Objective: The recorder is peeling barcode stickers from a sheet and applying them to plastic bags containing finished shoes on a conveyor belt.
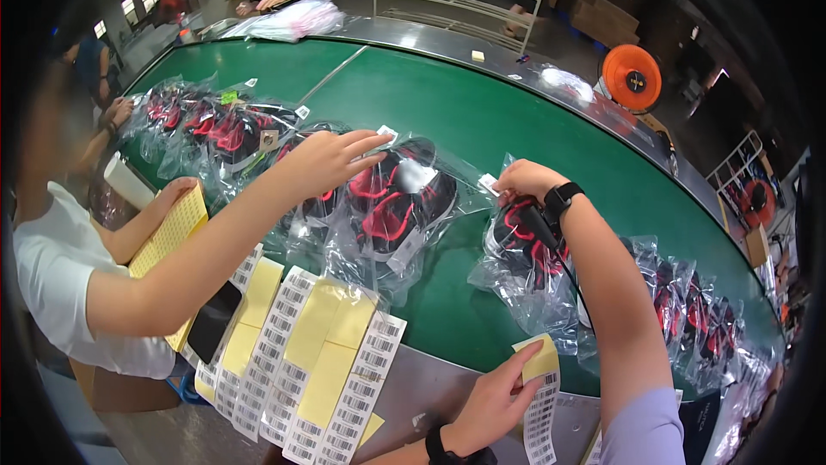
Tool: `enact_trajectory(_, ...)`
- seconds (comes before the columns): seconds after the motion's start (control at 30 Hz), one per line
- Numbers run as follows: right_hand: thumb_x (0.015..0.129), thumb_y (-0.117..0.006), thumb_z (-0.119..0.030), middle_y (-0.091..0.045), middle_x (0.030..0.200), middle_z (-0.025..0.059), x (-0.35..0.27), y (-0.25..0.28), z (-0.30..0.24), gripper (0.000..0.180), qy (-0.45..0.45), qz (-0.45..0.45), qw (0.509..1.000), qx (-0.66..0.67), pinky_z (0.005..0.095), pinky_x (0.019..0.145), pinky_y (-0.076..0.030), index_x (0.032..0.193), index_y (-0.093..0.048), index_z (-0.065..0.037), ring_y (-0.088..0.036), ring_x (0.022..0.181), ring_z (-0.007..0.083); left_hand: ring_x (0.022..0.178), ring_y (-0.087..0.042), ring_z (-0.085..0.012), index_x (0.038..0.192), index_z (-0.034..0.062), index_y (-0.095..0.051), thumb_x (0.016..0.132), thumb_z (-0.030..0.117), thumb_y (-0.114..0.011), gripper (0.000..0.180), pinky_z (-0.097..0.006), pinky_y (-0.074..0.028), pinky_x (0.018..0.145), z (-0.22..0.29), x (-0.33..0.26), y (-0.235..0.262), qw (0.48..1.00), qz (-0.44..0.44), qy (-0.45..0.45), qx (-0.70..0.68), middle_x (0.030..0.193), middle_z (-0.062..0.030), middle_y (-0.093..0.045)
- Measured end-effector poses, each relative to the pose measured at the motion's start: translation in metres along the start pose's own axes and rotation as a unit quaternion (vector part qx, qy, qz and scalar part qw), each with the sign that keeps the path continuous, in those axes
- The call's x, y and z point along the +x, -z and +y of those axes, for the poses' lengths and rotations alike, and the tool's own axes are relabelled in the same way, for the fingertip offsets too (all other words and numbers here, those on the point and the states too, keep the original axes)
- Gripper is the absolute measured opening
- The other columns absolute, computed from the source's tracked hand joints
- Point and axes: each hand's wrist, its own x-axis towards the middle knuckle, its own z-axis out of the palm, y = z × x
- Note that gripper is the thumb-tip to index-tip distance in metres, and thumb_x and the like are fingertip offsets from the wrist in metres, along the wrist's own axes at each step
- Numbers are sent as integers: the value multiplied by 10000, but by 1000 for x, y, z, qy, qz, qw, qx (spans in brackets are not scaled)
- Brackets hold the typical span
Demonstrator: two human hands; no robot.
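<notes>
My left hand (pixel 490 409), coming in from the lower edge, grips a strip of barcode labels (pixel 540 413) whose top end curls back to yellow backing. Farther out, my right hand (pixel 529 179) is closed on a small white label (pixel 488 183) beside the top of a clear plastic bag (pixel 508 250). Inside that bag are black and red shoes. A black, corded piece (pixel 538 228) hangs from my right wrist and partly covers the bag. To its left lies another bagged pair of shoes (pixel 387 207), with a co-worker's open hand (pixel 331 160) above it.
Several sheets of barcode labels (pixel 288 336) overlap at the table's near edge. More bagged shoes (pixel 215 125) line the green belt (pixel 413 95) at left and right. A co-worker in white (pixel 60 276) holds a yellow sheet (pixel 172 237). An orange fan (pixel 631 78) stands beyond the belt.
</notes>
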Motion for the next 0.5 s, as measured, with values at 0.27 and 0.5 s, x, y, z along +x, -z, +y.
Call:
enact_trajectory(0.27,803,-754,-93,-650,693,58,-6,-21,-13,122,45,37,998,13,284,620,-456,757,-664,-25,-597,637,149,814,-717,-162,1456,60,-450,949,105,-653,548,-290,-571,723,7,0,12,999,13,-28,11,1038,-147,-697)
enact_trajectory(0.5,777,-746,-69,-659,694,91,-6,-34,-16,120,95,59,994,13,296,576,-470,736,-653,-6,-617,625,157,810,-720,-160,1448,57,-461,941,97,-658,544,-291,-570,716,8,-3,15,999,19,-32,-4,1027,-146,-699)
